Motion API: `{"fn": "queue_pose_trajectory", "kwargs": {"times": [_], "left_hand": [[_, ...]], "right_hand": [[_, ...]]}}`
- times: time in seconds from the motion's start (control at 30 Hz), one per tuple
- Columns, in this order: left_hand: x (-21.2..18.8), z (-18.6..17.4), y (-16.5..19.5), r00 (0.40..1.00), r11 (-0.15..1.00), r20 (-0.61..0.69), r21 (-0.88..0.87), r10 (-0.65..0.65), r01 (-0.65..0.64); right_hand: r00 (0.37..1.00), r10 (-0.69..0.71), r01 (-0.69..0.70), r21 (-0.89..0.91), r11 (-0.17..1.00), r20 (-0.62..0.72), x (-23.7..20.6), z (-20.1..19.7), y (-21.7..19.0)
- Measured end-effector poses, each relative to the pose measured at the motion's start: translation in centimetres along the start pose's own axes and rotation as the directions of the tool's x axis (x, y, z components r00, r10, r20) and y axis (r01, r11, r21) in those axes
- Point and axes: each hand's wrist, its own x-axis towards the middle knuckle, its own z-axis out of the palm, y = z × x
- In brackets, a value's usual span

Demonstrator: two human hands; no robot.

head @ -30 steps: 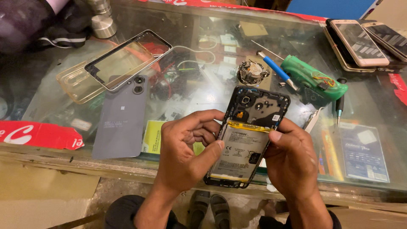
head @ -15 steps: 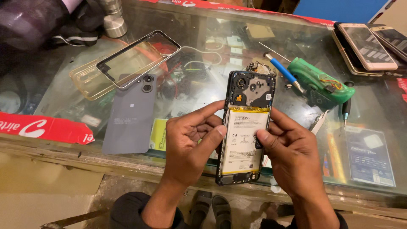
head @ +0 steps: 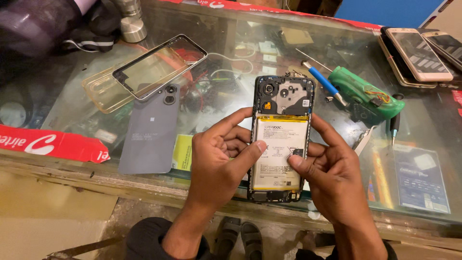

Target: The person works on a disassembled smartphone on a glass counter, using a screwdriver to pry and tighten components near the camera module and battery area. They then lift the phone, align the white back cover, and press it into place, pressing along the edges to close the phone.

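Note:
I hold an opened phone (head: pixel 280 130) with its back cover off, upright over the glass counter's front edge. Its pale yellow battery and the dark camera board at the top are exposed. My left hand (head: pixel 219 163) grips the phone's left side, thumb resting on the battery. My right hand (head: pixel 332 175) holds the right side, thumb pressing on a small dark part near the battery's middle. The grey back cover (head: pixel 150 131) lies flat on the counter to the left.
A glass counter (head: pixel 72 103) carries a phone frame (head: pixel 159 65) over a clear case, a blue-handled screwdriver (head: pixel 326 83), a green tool (head: pixel 368 94), several phones (head: pixel 418 53) at the far right, a metal cylinder (head: pixel 131 21) and a red strip (head: pixel 53 143).
The phone has been turned from a tilt to upright and lifted slightly farther from me. Both thumbs have shifted onto the battery.

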Motion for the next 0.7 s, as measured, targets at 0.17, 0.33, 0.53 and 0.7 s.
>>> {"fn": "queue_pose_trajectory", "kwargs": {"times": [0.17, 0.33, 0.53, 0.7], "left_hand": [[0.30, 0.08, -0.12, 1.000, 1.000, 0.001, 0.023, 0.010, -0.010], [0.63, 0.05, -0.09, 1.000, 1.000, 0.025, 0.002, -0.017, 0.017], [0.68, 0.06, -0.05, 1.000, 1.000, 0.025, 0.006, -0.018, 0.018], [0.37, 0.07, 0.34, 0.996, 0.991, 0.020, 0.103, -0.086, 0.084]], "right_hand": [[1.000, 0.001, -0.001, -0.041, 0.999, 0.004, 0.11, -0.07, 0.00], [0.998, 0.051, -0.054, -0.067, 0.996, -0.040, 0.15, 0.22, -0.11], [0.999, 0.049, -0.049, -0.046, 0.998, -0.015, 0.22, 0.68, -0.43], [0.987, 0.132, -0.117, 0.150, 0.982, -0.095, 0.61, 0.39, -0.70]]}}
